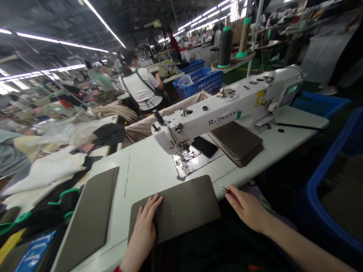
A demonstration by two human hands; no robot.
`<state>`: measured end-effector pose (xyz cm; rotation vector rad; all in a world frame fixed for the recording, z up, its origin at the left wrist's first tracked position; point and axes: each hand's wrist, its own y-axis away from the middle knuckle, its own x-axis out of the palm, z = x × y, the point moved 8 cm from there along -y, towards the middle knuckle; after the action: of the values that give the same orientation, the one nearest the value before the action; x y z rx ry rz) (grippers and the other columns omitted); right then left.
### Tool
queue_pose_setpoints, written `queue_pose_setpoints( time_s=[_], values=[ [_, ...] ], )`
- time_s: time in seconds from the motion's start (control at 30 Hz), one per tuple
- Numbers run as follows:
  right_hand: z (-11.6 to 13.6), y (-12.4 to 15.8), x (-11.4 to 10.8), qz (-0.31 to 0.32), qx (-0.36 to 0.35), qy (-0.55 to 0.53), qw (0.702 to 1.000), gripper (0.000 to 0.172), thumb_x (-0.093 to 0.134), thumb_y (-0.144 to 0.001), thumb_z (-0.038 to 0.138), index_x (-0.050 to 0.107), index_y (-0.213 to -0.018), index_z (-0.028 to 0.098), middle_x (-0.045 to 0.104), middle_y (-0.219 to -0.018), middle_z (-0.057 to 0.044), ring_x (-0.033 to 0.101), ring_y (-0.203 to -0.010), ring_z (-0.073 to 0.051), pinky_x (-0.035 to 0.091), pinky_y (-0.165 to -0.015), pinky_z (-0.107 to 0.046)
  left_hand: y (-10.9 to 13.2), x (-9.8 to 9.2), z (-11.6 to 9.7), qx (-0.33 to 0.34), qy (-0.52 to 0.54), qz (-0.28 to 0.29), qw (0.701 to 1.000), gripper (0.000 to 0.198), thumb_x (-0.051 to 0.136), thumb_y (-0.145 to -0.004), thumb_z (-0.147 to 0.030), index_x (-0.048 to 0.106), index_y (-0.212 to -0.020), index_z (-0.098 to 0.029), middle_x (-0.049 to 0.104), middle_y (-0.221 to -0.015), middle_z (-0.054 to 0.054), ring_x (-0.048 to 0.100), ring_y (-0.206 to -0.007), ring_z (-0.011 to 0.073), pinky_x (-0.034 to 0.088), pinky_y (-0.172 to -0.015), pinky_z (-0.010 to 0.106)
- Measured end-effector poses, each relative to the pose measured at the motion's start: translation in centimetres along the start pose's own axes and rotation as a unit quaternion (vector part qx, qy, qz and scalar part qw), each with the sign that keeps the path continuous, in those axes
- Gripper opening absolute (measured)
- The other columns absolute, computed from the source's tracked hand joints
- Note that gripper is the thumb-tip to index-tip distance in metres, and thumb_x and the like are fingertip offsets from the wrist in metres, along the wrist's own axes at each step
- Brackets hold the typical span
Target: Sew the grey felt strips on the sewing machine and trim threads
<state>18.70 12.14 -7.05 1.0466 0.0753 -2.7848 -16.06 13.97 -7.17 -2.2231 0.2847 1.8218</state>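
one left hand [144, 230] spreads its fingers [150, 207] on one dark panel [178, 207], one right hand [246, 209] pinching one small pointed tool [227, 190].

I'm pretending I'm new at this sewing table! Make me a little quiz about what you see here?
1. Which hand lies on the dark panel in front of the sewing machine, the left or the right?
2. True or false: the stack of brown panels sits on the white sewing table.
3. What word is printed in big letters on the machine's arm?

Key:
1. The left hand.
2. True.
3. RLONXIANG.
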Motion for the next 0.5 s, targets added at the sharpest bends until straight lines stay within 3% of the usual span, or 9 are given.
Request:
queue_pose_setpoints(
  time_s=[0.1, 0.17, 0.27, 0.37, 0.5],
  values=[
    [-1.0, 0.5, 0.4, -0.009, 0.016, 0.007, 1.000, 0.021, 0.034, -0.099, 0.039, 0.049, -0.105, 0.025, 0.066, -0.088, -0.002, 0.065, -0.080, -0.020, 0.043, -0.068, -0.030, -1.7, -0.4, -1.6, -0.020, -0.008, -0.038, 0.999, 0.067, 0.028, -0.082, 0.003, 0.037, -0.142, -0.025, 0.034, -0.151, 0.004, 0.018, -0.144, 0.0233, 0.021, -0.115, 0.057],
    [-2.0, 0.9, 0.6, -0.007, 0.030, 0.017, 0.999, 0.020, 0.036, -0.098, 0.040, 0.049, -0.100, 0.025, 0.064, -0.080, 0.000, 0.064, -0.074, -0.020, 0.042, -0.063, -0.029, -2.5, -0.7, -4.1, -0.006, 0.009, -0.053, 0.999, 0.056, 0.032, -0.089, -0.005, 0.037, -0.142, -0.024, 0.033, -0.152, 0.005, 0.017, -0.144, 0.0237, 0.020, -0.116, 0.055],
    [-3.1, 1.6, 1.3, 0.004, 0.047, 0.035, 0.998, 0.020, 0.037, -0.097, 0.041, 0.047, -0.091, 0.025, 0.061, -0.071, 0.002, 0.063, -0.067, -0.019, 0.038, -0.059, -0.029, -3.5, -0.2, -9.8, 0.064, 0.044, -0.012, 0.997, 0.050, 0.039, -0.097, -0.022, 0.030, -0.146, -0.027, 0.026, -0.155, 0.002, 0.018, -0.144, 0.0216, 0.024, -0.117, 0.047],
    [-3.5, 2.3, 2.4, 0.020, 0.051, 0.032, 0.998, 0.018, 0.037, -0.097, 0.039, 0.046, -0.091, 0.025, 0.062, -0.071, 0.001, 0.063, -0.067, -0.020, 0.038, -0.059, -0.029, -4.3, 0.7, -14.3, 0.121, 0.022, 0.031, 0.992, 0.060, 0.047, -0.096, -0.035, 0.021, -0.150, -0.029, 0.022, -0.157, 0.001, 0.017, -0.144, 0.0243, 0.023, -0.117, 0.048],
    [-3.0, 2.9, 4.0, 0.044, 0.051, -0.008, 0.998, 0.017, 0.036, -0.098, 0.038, 0.044, -0.090, 0.025, 0.062, -0.073, 0.001, 0.063, -0.070, -0.020, 0.038, -0.061, -0.028, -4.8, 1.5, -15.6, 0.120, -0.030, 0.024, 0.992, 0.063, 0.043, -0.097, -0.038, 0.014, -0.152, -0.028, 0.020, -0.157, 0.003, 0.017, -0.144, 0.0259, 0.020, -0.117, 0.051]
  ],
)
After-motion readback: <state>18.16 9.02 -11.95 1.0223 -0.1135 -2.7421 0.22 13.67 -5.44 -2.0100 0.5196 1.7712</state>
